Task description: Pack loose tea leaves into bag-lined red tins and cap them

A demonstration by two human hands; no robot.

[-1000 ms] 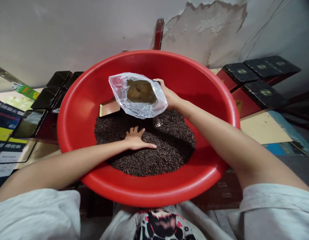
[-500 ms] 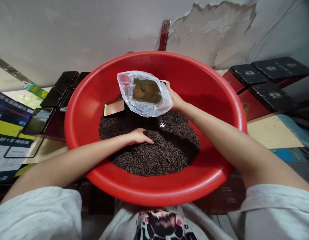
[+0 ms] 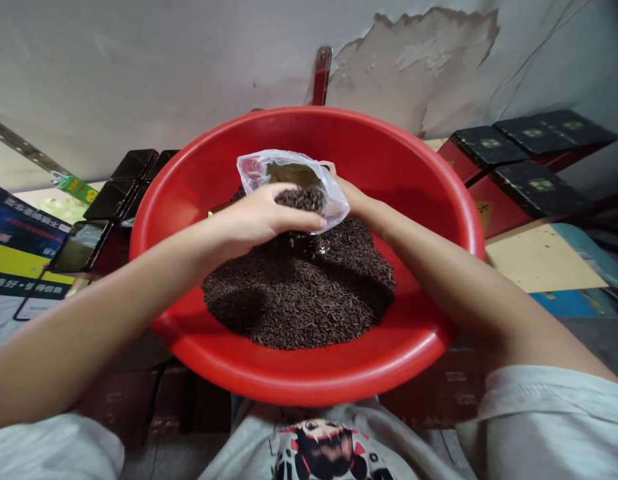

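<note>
My left hand (image 3: 261, 212) is cupped around a handful of dark dried tea leaves (image 3: 299, 199) at the mouth of a clear plastic bag (image 3: 253, 169). A few bits fall beneath it. My right hand (image 3: 343, 181) grips the far right side of the bag, its fingers partly hidden behind the plastic. Inside the bag's mouth a gold-brown surface shows; what lies deeper is hidden. Below both hands, a heap of the same tea leaves (image 3: 303, 300) covers the bottom of a wide red basin (image 3: 309, 395). A gold-edged lid (image 3: 217, 211) shows only partly behind my left hand.
Dark-topped red tins (image 3: 531, 190) stand right of the basin. On the left are several open dark tins (image 3: 111, 199), one with plastic inside (image 3: 82, 245), and a printed board (image 3: 19, 260). A wall with peeling paint (image 3: 419, 60) rises behind.
My left hand has risen from the heap to the bag's mouth with a handful of tea leaves, leaving a hollow in the heap. My right hand still grips the bag.
</note>
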